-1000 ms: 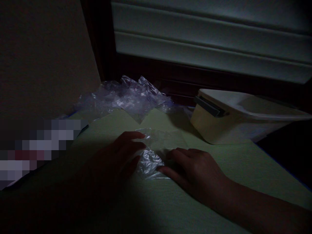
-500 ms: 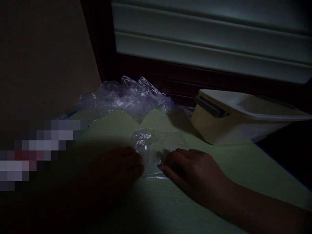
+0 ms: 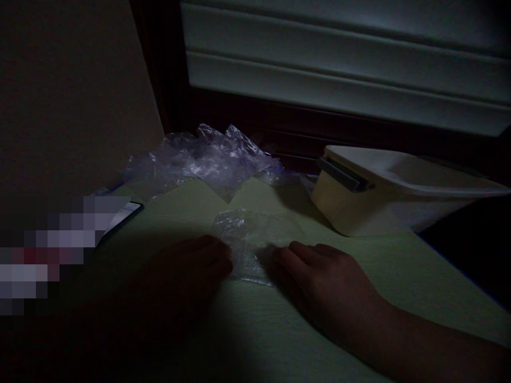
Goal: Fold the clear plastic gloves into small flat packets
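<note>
A clear plastic bag [image 3: 255, 260] lies flat on the pale green tabletop [image 3: 275, 324] between my hands. My left hand [image 3: 199, 266], deep in shadow, has its fingers bent together at the bag's left edge. Across from it, my right hand [image 3: 323, 271] has curled fingers closed at the bag's right edge; its thumb is mostly hidden. Both hands rest low, close to the tabletop. Shiny creases show along the bag's upper left and its near edge.
Behind the bag, a heap of clear plastic bags [image 3: 207, 159] lies against the wall corner. A whitish plastic bin [image 3: 359, 207] with a dark handle stands at the right by the table edge. On the left is a phone [image 3: 123, 215], partly covered by a blurred patch.
The bag's near edge has shifted slightly away from me, and its creases look different. My right thumb has tucked in out of sight; both hands stay at the bag's sides.
</note>
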Available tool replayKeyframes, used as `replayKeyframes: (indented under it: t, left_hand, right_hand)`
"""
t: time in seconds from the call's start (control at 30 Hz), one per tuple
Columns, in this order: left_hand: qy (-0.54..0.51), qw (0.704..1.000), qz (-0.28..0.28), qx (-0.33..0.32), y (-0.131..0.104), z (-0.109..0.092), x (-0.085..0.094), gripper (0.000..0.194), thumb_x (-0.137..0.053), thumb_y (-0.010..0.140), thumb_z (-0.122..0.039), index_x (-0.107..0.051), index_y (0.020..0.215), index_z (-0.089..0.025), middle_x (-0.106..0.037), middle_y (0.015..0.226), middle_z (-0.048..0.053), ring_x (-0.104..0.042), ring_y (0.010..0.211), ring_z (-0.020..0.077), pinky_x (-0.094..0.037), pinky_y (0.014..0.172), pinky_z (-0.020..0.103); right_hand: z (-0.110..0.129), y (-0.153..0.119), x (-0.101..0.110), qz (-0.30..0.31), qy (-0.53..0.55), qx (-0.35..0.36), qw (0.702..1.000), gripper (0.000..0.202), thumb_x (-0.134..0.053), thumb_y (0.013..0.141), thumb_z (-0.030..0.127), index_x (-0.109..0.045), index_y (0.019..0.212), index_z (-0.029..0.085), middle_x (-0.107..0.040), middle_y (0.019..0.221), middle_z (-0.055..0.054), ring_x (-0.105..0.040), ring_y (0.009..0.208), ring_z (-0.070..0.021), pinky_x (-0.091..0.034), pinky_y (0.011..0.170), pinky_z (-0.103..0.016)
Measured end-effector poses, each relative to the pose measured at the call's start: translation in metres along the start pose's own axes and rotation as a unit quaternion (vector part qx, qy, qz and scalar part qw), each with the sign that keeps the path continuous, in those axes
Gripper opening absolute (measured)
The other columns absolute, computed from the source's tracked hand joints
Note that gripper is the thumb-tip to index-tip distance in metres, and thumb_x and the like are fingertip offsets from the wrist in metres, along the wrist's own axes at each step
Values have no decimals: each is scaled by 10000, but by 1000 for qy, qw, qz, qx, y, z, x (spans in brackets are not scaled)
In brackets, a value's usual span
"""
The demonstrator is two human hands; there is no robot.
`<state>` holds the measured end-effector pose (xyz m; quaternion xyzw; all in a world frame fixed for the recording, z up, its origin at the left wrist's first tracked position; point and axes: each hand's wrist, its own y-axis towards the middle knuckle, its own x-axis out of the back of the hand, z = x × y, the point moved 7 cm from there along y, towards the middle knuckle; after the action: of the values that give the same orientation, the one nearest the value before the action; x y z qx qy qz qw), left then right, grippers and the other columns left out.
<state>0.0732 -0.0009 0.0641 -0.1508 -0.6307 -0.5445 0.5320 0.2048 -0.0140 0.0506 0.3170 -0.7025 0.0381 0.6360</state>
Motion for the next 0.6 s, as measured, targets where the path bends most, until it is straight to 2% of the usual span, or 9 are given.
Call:
replayKeyframes:
  t: [0.17, 0.33, 0.47, 0.6]
  left_hand:
    - [-30, 997, 64, 8, -5, 1, -10, 391, -318, 780, 63, -616, 806, -190, -667, 866, 0, -602, 771, 155, -461, 698, 239]
    - [-48, 995, 85, 23, -5, 4, -11, 390, -313, 804, 42, -628, 830, -187, -673, 894, 13, -610, 796, 161, -475, 730, 252]
    - [-60, 989, 127, 40, -5, 8, -20, 373, -331, 835, 9, -649, 862, -183, -677, 904, 18, -611, 799, 161, -487, 718, 254]
    - [-76, 989, 124, 40, -8, 9, -25, 247, -425, 873, -102, -650, 846, -201, -665, 898, 1, -591, 799, 156, -487, 735, 257]
  right_hand:
    - [1, -7, 2, 88, -102, -44, 990, 208, -584, 781, 14, -629, 873, 195, -636, 644, 6, -596, 512, -157, -337, 490, -278]
    - [-2, -14, 3, 105, -184, -66, 975, 174, -546, 812, 24, -624, 861, 171, -640, 628, -25, -568, 507, -150, -341, 492, -268]
    - [-2, -19, 11, 48, -223, -58, 972, 179, -550, 815, 48, -646, 930, 147, -662, 665, -54, -573, 554, -167, -381, 524, -277]
    - [26, -26, 26, -77, -159, 78, 981, 269, -454, 889, 100, -643, 1078, 131, -722, 916, -98, -630, 771, -219, -457, 672, -326]
